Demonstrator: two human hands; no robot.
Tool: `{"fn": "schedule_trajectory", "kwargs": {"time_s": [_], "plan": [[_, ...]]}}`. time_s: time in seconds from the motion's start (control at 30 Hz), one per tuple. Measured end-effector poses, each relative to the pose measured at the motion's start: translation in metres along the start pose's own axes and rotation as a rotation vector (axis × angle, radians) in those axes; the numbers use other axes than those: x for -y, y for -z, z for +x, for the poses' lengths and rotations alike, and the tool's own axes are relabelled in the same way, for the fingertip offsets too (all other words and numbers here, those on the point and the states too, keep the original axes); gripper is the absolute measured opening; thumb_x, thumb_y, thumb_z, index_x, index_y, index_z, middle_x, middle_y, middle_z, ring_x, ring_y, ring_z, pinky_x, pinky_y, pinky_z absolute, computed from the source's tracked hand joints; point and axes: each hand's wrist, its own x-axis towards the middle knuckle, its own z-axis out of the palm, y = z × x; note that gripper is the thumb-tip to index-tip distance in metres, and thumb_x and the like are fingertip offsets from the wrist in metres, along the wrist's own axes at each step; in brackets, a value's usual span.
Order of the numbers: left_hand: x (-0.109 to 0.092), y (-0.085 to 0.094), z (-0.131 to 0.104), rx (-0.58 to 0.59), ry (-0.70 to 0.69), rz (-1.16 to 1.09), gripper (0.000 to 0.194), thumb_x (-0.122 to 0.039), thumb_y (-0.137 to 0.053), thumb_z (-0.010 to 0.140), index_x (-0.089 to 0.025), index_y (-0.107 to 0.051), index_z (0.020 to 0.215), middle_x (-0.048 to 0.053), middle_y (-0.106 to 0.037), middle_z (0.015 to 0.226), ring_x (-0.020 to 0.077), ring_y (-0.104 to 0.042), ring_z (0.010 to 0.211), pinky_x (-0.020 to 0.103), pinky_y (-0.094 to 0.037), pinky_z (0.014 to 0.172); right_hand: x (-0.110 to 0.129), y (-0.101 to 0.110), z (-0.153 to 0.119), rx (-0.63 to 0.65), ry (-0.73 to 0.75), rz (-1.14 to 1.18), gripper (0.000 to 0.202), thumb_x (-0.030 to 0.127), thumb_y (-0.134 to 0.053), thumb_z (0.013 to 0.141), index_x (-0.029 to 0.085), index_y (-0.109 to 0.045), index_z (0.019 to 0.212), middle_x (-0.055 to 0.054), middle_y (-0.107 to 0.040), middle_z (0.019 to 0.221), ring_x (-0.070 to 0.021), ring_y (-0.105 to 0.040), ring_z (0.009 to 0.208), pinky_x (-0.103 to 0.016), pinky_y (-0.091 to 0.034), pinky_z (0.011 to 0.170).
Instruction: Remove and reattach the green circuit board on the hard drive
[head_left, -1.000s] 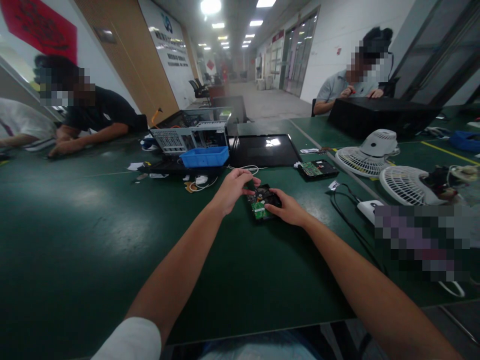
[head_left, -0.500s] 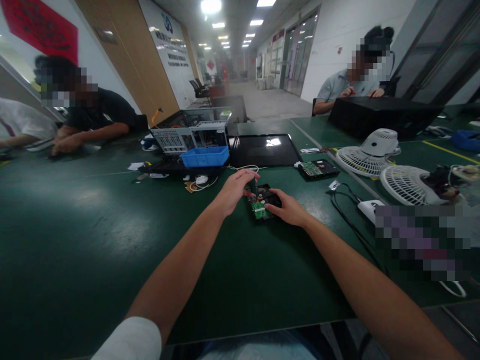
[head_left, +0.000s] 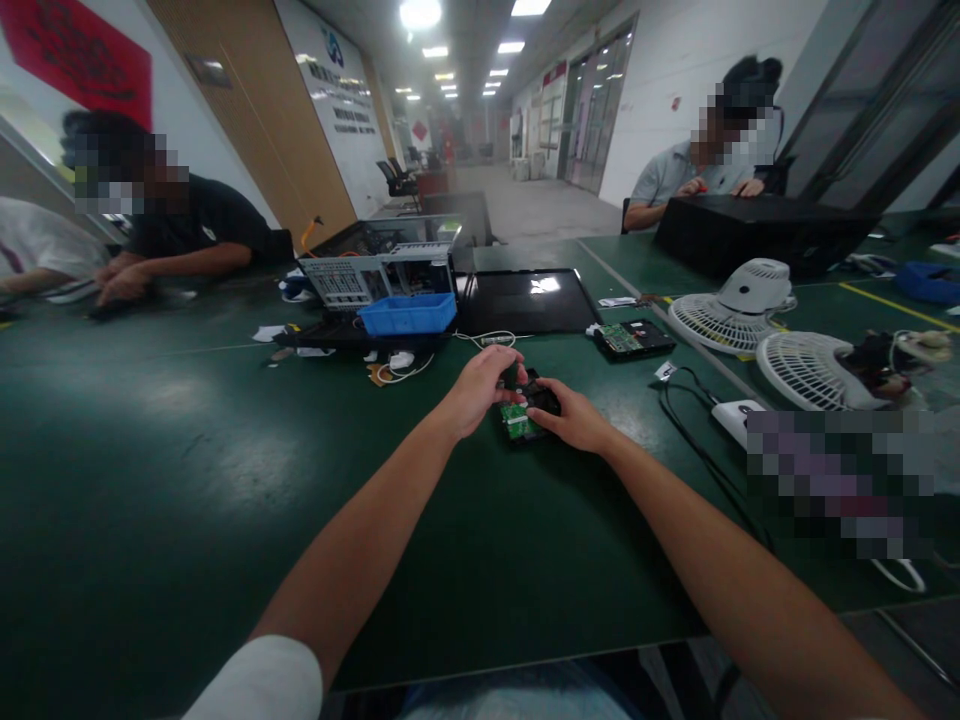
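Observation:
A small black device with a green circuit board lies on the dark green table. My left hand is closed round a short dark tool, held over the upper left part of the device; the tool's tip is hidden by the fingers. My right hand grips the device's right side, thumb on top near the board and fingers along the far edge.
Beyond my hands are a blue tray, an open metal computer case, a black panel and a white cable. To the right lie another circuit-board device, white fans and a power strip. People sit at both far sides.
My left hand has shifted slightly right and down over the device, and its fingers now cover more of the tool. My right hand stays on the device.

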Motion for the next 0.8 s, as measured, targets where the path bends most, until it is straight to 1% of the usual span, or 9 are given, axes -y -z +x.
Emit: {"fn": "schedule_trajectory", "kwargs": {"time_s": [0.2,0.33,0.47,0.57,0.67,0.73,0.8], "plan": [[-0.0032,0.004,0.0011,-0.05,-0.001,0.047,0.023,-0.038,-0.059,0.092,-0.016,-0.061,0.098,0.008,-0.066,0.091,0.0199,-0.065,0.088,0.037,-0.06,0.073,-0.0002,0.0,0.0009,0.011,-0.007,-0.013,0.059,0.038,-0.072,0.09,0.017,-0.054,0.142,-0.014,-0.067,0.134,-0.028,-0.065,0.118,-0.043,-0.05,0.102],[-0.0061,0.0062,-0.0011,-0.017,-0.021,0.101,0.023,-0.037,-0.058,0.091,-0.016,-0.065,0.093,0.009,-0.063,0.095,0.0197,-0.061,0.09,0.035,-0.06,0.074,-0.0004,0.0004,0.0012,0.008,-0.004,-0.02,0.059,0.038,-0.071,0.09,0.016,-0.054,0.142,-0.015,-0.065,0.137,-0.0291,-0.063,0.121,-0.044,-0.049,0.103],[-0.0084,0.0055,-0.003,0.01,-0.032,0.138,0.024,-0.037,-0.057,0.091,-0.016,-0.069,0.089,0.009,-0.061,0.096,0.0195,-0.059,0.089,0.033,-0.059,0.072,-0.0001,0.0003,0.0008,0.011,-0.005,-0.012,0.058,0.038,-0.071,0.09,0.018,-0.054,0.142,-0.014,-0.066,0.135,-0.0288,-0.064,0.119,-0.044,-0.05,0.102],[-0.0081,0.0052,-0.0032,0.049,-0.005,0.127,0.025,-0.037,-0.057,0.09,-0.015,-0.069,0.091,0.009,-0.062,0.095,0.0203,-0.06,0.091,0.032,-0.059,0.072,0.0002,0.0001,0.0006,0.009,0.005,-0.001,0.057,0.038,-0.071,0.09,0.018,-0.055,0.141,-0.014,-0.066,0.134,-0.0282,-0.065,0.117,-0.043,-0.05,0.102],[-0.0061,0.0053,-0.0033,0.085,0.039,0.085,0.027,-0.038,-0.059,0.089,-0.015,-0.068,0.096,0.009,-0.064,0.091,0.0211,-0.062,0.087,0.032,-0.058,0.067,-0.0002,-0.0003,0.0008,0.013,0.009,0.001,0.057,0.037,-0.072,0.09,0.018,-0.055,0.14,-0.014,-0.067,0.133,-0.0279,-0.066,0.116,-0.043,-0.05,0.101],[-0.0049,0.0053,-0.0033,0.078,0.05,0.058,0.027,-0.038,-0.06,0.088,-0.015,-0.067,0.098,0.009,-0.065,0.089,0.0209,-0.063,0.084,0.031,-0.056,0.063,-0.0006,-0.0004,0.0009,0.014,0.005,-0.001,0.057,0.038,-0.072,0.09,0.018,-0.055,0.14,-0.014,-0.067,0.133,-0.0278,-0.066,0.116,-0.043,-0.05,0.101],[-0.004,0.0054,-0.0028,0.044,0.043,0.043,0.026,-0.037,-0.061,0.087,-0.015,-0.066,0.1,0.009,-0.066,0.088,0.0207,-0.063,0.082,0.03,-0.055,0.061,-0.0007,-0.0002,0.0009,0.012,-0.001,-0.005,0.057,0.038,-0.072,0.09,0.018,-0.055,0.141,-0.014,-0.067,0.133,-0.0279,-0.066,0.116,-0.043,-0.05,0.101]]}}
